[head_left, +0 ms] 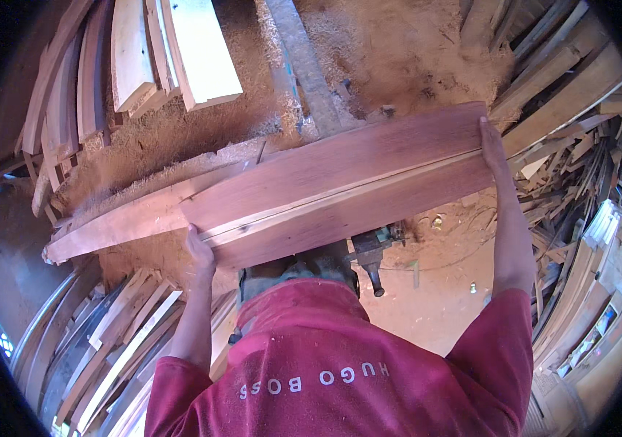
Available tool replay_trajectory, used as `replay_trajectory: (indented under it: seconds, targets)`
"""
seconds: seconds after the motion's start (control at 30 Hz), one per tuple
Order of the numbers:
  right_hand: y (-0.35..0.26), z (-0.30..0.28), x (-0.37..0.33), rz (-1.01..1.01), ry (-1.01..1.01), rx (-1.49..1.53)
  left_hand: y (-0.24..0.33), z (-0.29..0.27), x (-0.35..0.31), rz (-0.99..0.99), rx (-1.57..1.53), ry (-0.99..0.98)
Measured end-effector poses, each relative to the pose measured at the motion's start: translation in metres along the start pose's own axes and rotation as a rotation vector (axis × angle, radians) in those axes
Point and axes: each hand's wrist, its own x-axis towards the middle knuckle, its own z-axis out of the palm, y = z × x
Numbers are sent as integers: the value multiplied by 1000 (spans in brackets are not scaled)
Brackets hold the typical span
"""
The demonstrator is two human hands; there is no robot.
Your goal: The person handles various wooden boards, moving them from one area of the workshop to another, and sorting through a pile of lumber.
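Observation:
I hold a wide reddish-brown plank [340,186] across my front, slanting up to the right. A seam runs along its length, so it may be two boards lying together. My left hand [199,250] grips its lower left end, fingers curled over the edge. At the far right end my right hand [491,143] lies flat against the end grain. A longer reddish board [125,222] runs out to the left beneath it, dusted with sawdust. My red shirt [340,379] fills the lower middle.
A metal machine part with a handle [371,255] shows under the plank. Pale boards [194,51] lie at the top left, thin strips [118,349] are stacked at the lower left, and offcuts [565,109] pile up on the right. Sawdust [413,51] covers the ground.

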Motion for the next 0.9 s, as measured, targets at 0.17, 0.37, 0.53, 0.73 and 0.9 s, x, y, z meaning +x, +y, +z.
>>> replay_trajectory:
  seconds: [0.17, 0.37, 0.53, 0.73, 0.9]
  targets:
    - [32, 7, -4, -32, 30, 53, 10, 17, -16, 21, -3, 109]
    - [5, 4, -40, 17, 66, 33, 34, 33, -40, 91, 22, 190]
    - [1, 8, -39, 29, 115, 58, 31, 29, -38, 123, 142, 185]
    - [20, 9, -34, -11, 94, 86, 35, 33, -35, 124, 79, 148]
    - [-14, 10, -46, 71, 160, -52, 26, 29, -38, 97, 130, 158]
